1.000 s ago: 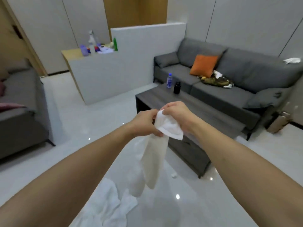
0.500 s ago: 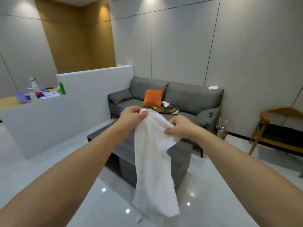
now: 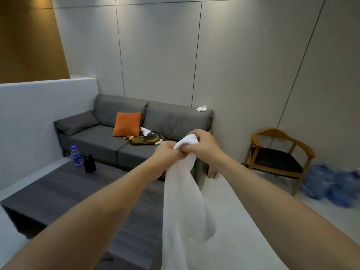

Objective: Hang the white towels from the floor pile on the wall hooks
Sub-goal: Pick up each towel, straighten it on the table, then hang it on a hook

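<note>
Where both hands (image 3: 187, 151) pinch — white towel (image 3: 183, 201), seemingly unlabelled

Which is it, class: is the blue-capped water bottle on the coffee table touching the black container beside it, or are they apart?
Cannot tell. In the head view the water bottle and black container overlap slightly, with no clear gap or contact.

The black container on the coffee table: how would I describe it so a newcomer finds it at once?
Start at the grey sofa against the panelled wall, then drop to the dark coffee table in front of it. At the table's far end two items stand side by side: the black container is the opaque, squat one, right of the clear water bottle with its blue cap.
</note>
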